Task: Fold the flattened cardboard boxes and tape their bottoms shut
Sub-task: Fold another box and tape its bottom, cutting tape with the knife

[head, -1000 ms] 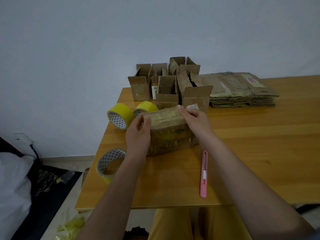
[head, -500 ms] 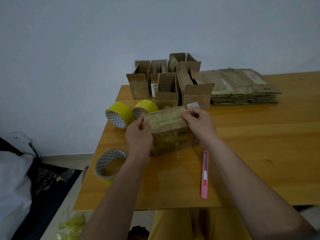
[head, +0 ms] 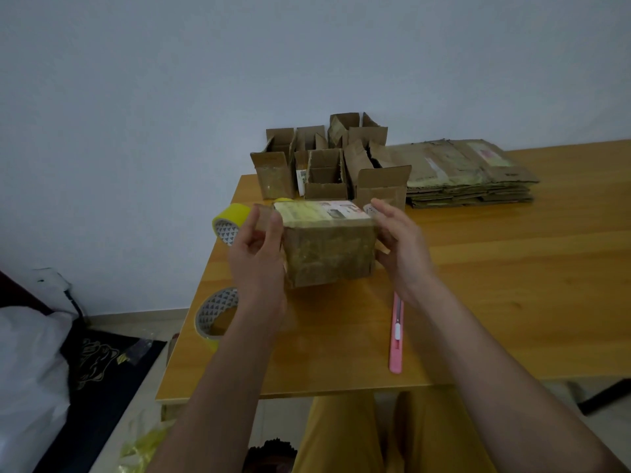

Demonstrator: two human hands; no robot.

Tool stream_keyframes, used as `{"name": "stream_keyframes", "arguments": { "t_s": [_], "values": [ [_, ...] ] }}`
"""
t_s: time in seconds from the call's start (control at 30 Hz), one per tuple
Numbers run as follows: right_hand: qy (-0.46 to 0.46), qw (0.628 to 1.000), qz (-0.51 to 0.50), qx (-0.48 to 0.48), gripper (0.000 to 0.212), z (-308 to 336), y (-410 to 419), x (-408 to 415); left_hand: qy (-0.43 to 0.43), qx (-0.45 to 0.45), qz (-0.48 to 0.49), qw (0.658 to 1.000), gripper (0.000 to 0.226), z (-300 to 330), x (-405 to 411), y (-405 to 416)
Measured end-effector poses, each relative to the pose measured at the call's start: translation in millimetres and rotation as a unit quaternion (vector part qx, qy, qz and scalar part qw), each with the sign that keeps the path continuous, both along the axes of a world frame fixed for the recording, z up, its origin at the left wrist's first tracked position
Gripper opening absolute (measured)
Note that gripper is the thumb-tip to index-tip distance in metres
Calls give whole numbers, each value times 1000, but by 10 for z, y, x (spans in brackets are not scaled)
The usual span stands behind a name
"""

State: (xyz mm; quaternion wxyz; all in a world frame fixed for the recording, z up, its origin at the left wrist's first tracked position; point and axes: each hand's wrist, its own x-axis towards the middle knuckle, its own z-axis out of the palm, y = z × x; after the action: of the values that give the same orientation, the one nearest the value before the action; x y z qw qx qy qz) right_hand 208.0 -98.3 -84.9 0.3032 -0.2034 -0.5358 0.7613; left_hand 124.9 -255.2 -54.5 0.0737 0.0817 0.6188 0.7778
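Tape comes first on the left: a yellow tape roll (head: 229, 220) stands on edge near the table's (head: 512, 285) left border, at about ten o'clock from the box in hand, and a second tape roll (head: 216, 315) lies flat at the table's left edge, at about eight o'clock from that box, partly hidden by the left forearm.

The left hand (head: 256, 257) is raised at the left end of the folded cardboard box (head: 327, 254), fingers loosely curled, with the thumb and forefinger pinching a small brown flap that sticks out of the box's upper left corner. The box sits between the two hands near the middle of the table's left half, its brown taped side facing the camera and a paler face with printed labels on top; whether it rests on the table or is held just above it cannot be told.

The right hand (head: 399, 244) is at the box's right end, fingers nearly straight and spread, the palm against that end.

A pink utility knife (head: 396, 332) lies on the table at five o'clock from the box, beside the right forearm.

At twelve o'clock a cluster of assembled boxes (head: 324, 165) stands open-topped by the wall, and at two o'clock lies a stack of flattened boxes (head: 467, 175).
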Motion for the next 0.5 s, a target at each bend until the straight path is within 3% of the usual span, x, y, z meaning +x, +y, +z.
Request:
{"name": "stream_keyframes", "arguments": {
  "t_s": [0.17, 0.3, 0.37, 0.5],
  "values": [
    [-3, 998, -35, 54, 45, -126, -6, 75, 19, 18, -49, 998, 52, -93, 64, -98],
    [-52, 996, -3, 70, 67, -215, -11, 147, -51, -53, -152, 986, 47, -273, 68, -167],
    [-75, 996, 27, 38, 64, -258, -38, 163, -84, -88, -159, 980, 36, -377, 73, -156],
    [-120, 986, 81, 79, 51, -245, -63, 213, -124, -74, -159, 977, 33, -448, 118, -117]
  ]
}}
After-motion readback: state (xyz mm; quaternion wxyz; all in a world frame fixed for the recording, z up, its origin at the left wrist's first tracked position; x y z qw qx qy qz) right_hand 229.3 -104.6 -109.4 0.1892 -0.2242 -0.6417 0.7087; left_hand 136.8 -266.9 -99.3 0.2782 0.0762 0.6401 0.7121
